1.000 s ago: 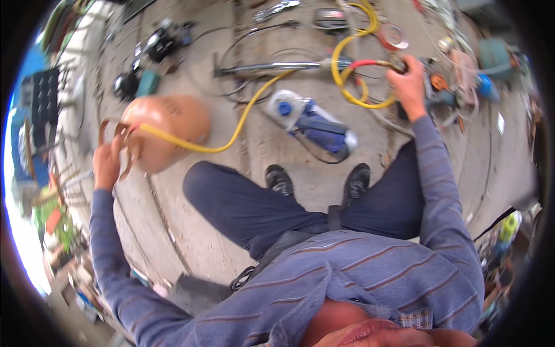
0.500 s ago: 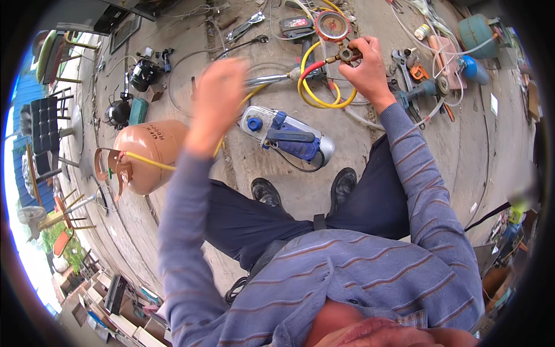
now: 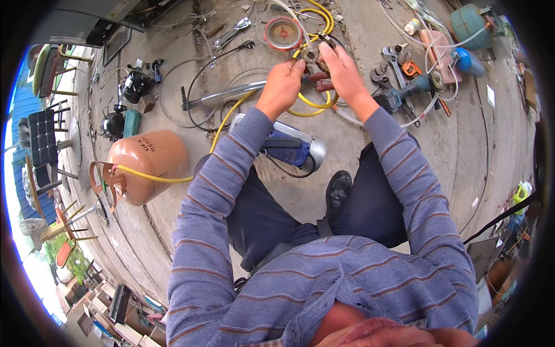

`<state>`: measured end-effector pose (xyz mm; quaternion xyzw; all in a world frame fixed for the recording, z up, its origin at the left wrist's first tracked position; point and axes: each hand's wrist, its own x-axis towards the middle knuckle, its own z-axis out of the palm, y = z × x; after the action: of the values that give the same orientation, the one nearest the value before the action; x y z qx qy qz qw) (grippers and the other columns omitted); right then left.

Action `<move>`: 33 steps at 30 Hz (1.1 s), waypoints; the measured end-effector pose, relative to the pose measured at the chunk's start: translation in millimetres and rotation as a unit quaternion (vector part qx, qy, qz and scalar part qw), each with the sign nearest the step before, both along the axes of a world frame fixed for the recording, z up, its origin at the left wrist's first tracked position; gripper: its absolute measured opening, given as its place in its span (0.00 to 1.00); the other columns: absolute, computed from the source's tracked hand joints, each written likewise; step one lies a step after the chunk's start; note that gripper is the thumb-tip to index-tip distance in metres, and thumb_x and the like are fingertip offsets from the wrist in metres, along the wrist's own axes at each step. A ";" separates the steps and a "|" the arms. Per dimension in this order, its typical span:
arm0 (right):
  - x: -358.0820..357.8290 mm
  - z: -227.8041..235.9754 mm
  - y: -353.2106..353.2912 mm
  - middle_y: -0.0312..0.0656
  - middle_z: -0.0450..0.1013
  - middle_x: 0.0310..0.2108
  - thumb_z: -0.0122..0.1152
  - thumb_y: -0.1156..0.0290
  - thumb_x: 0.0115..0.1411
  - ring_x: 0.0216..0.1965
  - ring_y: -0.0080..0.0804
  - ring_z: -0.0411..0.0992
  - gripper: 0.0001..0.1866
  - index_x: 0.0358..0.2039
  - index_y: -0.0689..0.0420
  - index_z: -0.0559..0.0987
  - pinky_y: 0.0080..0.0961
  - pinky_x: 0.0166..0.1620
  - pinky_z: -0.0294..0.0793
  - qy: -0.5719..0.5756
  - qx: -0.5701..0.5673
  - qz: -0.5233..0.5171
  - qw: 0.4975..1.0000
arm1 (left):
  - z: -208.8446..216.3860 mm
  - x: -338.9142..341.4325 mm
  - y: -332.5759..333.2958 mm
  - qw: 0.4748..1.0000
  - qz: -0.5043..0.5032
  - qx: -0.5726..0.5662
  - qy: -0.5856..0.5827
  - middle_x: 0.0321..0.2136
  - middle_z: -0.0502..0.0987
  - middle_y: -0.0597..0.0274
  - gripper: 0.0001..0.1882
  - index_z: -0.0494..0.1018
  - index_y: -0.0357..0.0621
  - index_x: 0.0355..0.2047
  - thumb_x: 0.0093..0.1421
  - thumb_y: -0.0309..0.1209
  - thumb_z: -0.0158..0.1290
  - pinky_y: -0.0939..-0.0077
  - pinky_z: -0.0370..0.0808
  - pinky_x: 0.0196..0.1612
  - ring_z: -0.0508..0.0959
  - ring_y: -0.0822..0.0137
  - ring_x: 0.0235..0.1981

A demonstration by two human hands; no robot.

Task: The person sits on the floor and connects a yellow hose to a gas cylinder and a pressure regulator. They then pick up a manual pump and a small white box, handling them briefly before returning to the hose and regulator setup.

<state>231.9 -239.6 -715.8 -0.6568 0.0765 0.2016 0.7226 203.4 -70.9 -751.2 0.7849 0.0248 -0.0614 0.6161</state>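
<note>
My right hand (image 3: 346, 81) is closed around the small metal valve (image 3: 311, 55) of a pressure gauge. The round gauge (image 3: 283, 33) has a red rim and tilts up to the left of the valve. My left hand (image 3: 281, 87) is closed, its fingertips pinched together just below the valve; what sits between them is hidden. A yellow hose (image 3: 315, 113) loops behind both hands. Under my left forearm lies a blue and silver vacuum pump (image 3: 289, 149), partly covered by the sleeve. A tan gas cylinder (image 3: 153, 162) lies to the left, with a yellow hose (image 3: 150, 176) on its valve end.
Adjustable wrenches (image 3: 394, 63), a teal angle grinder (image 3: 407, 94) and an orange tool (image 3: 411, 69) lie at the right. Farther off are a green cylinder (image 3: 467, 26) and a blue one (image 3: 469, 62). Black compressors (image 3: 136, 87) sit far left. A metal tube (image 3: 228, 92) crosses the floor.
My left hand has moved right and down from above the pump to meet my right hand at the valve. The gauge and my right hand have shifted left.
</note>
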 end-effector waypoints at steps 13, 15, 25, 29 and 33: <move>35.8 -44.1 13.1 0.53 0.79 0.32 0.54 0.43 0.71 0.37 0.48 0.78 0.31 0.38 0.66 0.78 0.39 0.44 0.76 -0.197 -0.191 -0.136 0.952 | -9.5 4.0 -12.4 0.999 0.010 -0.035 -0.012 0.21 0.70 0.70 0.24 0.75 0.39 0.28 0.76 0.43 0.45 0.76 0.64 0.27 0.66 0.77 0.23; 31.6 -41.4 12.3 0.53 0.79 0.31 0.53 0.43 0.71 0.36 0.47 0.78 0.31 0.38 0.65 0.78 0.39 0.43 0.76 -0.204 -0.192 -0.127 0.951 | -8.7 3.3 -15.1 0.992 0.017 -0.119 0.040 0.20 0.68 0.73 0.23 0.74 0.42 0.29 0.76 0.45 0.45 0.80 0.59 0.23 0.63 0.80 0.20; 39.1 -43.7 11.6 0.46 0.78 0.28 0.55 0.41 0.70 0.33 0.37 0.76 0.31 0.36 0.63 0.78 0.35 0.41 0.75 -0.185 -0.151 -0.093 0.967 | 14.8 -1.5 4.1 0.943 -0.042 -0.257 0.205 0.21 0.61 0.77 0.22 0.74 0.39 0.42 0.76 0.48 0.46 0.84 0.51 0.19 0.55 0.82 0.18; 39.3 -44.4 12.9 0.45 0.77 0.27 0.55 0.41 0.70 0.32 0.34 0.75 0.31 0.35 0.64 0.79 0.34 0.40 0.75 -0.197 -0.159 -0.099 0.962 | 10.7 0.0 5.6 0.946 -0.047 -0.246 0.208 0.22 0.60 0.77 0.23 0.75 0.37 0.45 0.76 0.48 0.45 0.83 0.50 0.19 0.54 0.82 0.18; 37.8 -41.9 10.6 0.44 0.77 0.26 0.54 0.41 0.70 0.30 0.36 0.74 0.32 0.34 0.64 0.79 0.34 0.39 0.74 -0.185 -0.132 -0.091 0.970 | 15.8 1.7 8.7 0.930 -0.083 -0.272 0.231 0.23 0.61 0.76 0.23 0.75 0.36 0.45 0.77 0.47 0.45 0.83 0.49 0.19 0.53 0.82 0.18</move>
<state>269.6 -229.0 -757.7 -0.7626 0.0270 -0.0020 0.6462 205.1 -62.2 -735.4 0.5506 0.0837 -0.2968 0.7757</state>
